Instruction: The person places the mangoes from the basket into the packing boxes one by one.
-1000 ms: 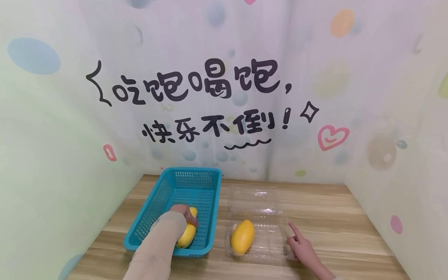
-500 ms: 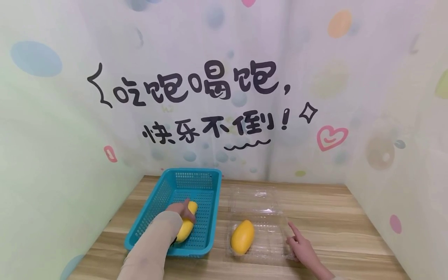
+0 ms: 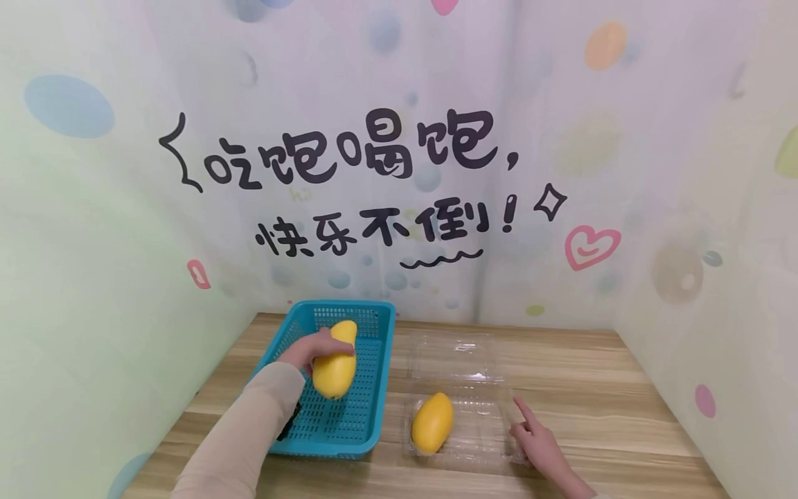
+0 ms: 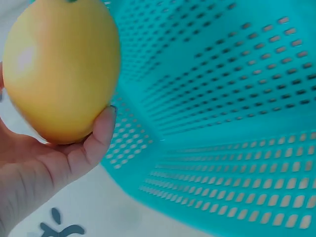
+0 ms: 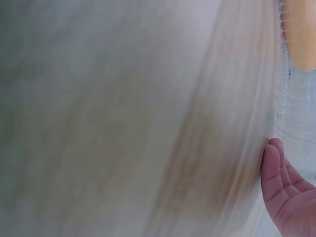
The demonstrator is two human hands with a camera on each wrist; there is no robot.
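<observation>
Mango [image 3: 334, 377], smooth and oval, over a perforated blue plastic basket [image 3: 369, 388]

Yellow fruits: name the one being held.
The fruit gripped by the left hand; the other fruit lies unheld in the clear plastic container.

Booth-like setting, patterned walls [image 3: 312, 69] on three sides, wood-grain tabletop [image 3: 580, 388]

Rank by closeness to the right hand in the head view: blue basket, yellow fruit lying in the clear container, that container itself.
1. Clear container: beside the right hand.
2. Yellow fruit: in the container's left part.
3. Blue basket: left of the container.
</observation>
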